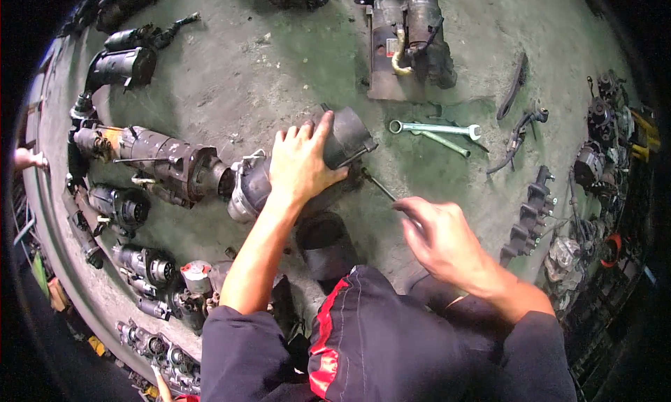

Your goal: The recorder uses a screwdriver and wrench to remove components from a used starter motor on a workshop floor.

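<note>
A dark cylindrical starter motor (349, 138) lies on its side in the middle of the floor, with a silvery housing at its lower left end. Across its body rests my left hand (302, 157), fingers over the far side and thumb toward the near side, gripping it. My right hand (442, 238) is closed around a slim metal-shafted tool (381, 186). The tool's tip reaches the near right edge of the motor; its handle is hidden in my fist, so its exact kind does not show. A dark open cylinder (326, 245) stands just below the motor.
Combination wrenches (437, 129) lie right of the motor. Beyond them sits a larger pair of joined motors (405, 42). Another long starter motor (164, 157) lies at left, near several smaller ones. Cables (517, 140), a black bracket (528, 217) and piled parts line the right side.
</note>
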`<state>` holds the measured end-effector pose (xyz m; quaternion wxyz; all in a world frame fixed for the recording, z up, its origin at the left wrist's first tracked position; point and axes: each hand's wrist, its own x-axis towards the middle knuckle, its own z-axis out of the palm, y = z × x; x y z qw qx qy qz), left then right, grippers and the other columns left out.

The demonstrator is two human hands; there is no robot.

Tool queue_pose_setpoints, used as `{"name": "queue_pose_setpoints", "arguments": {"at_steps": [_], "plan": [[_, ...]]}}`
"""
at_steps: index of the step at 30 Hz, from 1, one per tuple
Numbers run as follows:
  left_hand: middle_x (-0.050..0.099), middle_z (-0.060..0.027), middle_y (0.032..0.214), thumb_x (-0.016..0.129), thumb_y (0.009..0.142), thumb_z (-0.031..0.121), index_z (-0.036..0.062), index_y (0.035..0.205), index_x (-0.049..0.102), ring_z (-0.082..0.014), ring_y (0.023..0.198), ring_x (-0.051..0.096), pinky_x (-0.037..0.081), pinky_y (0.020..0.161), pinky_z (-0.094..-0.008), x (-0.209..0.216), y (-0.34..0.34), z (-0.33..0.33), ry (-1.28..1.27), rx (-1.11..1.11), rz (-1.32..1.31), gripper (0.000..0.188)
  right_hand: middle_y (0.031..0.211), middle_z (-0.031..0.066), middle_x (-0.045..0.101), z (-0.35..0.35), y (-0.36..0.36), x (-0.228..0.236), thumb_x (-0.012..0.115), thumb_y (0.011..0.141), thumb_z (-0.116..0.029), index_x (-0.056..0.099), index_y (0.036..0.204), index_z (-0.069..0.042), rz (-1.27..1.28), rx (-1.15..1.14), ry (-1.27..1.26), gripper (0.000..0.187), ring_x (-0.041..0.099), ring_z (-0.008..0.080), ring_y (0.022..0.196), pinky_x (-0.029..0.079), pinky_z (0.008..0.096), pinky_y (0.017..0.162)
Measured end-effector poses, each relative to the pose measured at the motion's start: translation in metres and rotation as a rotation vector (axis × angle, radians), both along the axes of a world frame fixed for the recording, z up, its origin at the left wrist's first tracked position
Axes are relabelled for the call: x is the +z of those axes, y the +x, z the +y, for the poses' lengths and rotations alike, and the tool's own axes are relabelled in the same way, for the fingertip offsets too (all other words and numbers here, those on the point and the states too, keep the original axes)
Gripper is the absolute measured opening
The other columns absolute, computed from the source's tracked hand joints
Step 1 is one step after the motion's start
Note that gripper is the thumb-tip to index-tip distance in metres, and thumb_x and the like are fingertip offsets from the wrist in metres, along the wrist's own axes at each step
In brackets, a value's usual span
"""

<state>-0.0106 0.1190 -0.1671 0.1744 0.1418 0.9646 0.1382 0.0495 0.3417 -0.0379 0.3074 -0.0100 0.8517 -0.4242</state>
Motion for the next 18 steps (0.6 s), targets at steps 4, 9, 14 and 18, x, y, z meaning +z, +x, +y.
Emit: {"name": "queue_pose_setpoints", "arguments": {"at_steps": [4,9,14,18], "plan": [[0.058,-0.0191,0.133,0.084,0.063,0.056,0.0121,0.152,0.037,-0.0332,0.119,0.056,0.040,0.103,-0.0454,-0.006,0.002,-0.006,-0.014,0.001,-0.021,0.109,0.078,0.0264,0.065,-0.050,-0.056,-0.017,0.060,0.088,-0.005,0.055,0.098,0.003,0.448,0.355,0.229,0.014,0.068,0.0422,0.077,0.052,0.0525,0.067],[0.061,-0.0181,0.125,0.085,0.062,0.055,0.0106,0.146,0.043,-0.0326,0.117,0.057,0.041,0.101,-0.0450,-0.006,0.001,0.002,0.032,-0.030,0.008,0.103,0.081,0.0336,0.066,-0.082,-0.151,-0.016,0.060,0.080,-0.003,0.066,0.086,0.008,0.123,0.539,0.285,0.015,0.069,0.0445,0.081,0.056,0.0510,0.072],[0.061,-0.0155,0.126,0.088,0.060,0.050,0.0113,0.145,0.046,-0.0320,0.120,0.056,0.040,0.104,-0.0464,0.011,-0.002,0.006,0.013,0.032,-0.018,0.102,0.087,0.0245,0.066,-0.037,-0.153,0.043,0.064,0.083,-0.011,0.066,0.088,0.003,0.200,0.670,0.362,0.014,0.065,0.0416,0.086,0.053,0.0487,0.076],[0.060,-0.0163,0.130,0.087,0.060,0.051,0.0139,0.150,0.040,-0.0316,0.121,0.056,0.040,0.105,-0.0458,0.001,0.002,-0.005,-0.008,0.047,-0.009,0.108,0.087,0.0235,0.064,0.035,-0.109,0.028,0.066,0.083,-0.009,0.062,0.093,-0.001,0.053,0.724,0.478,0.014,0.065,0.0371,0.087,0.052,0.0478,0.077]]}}
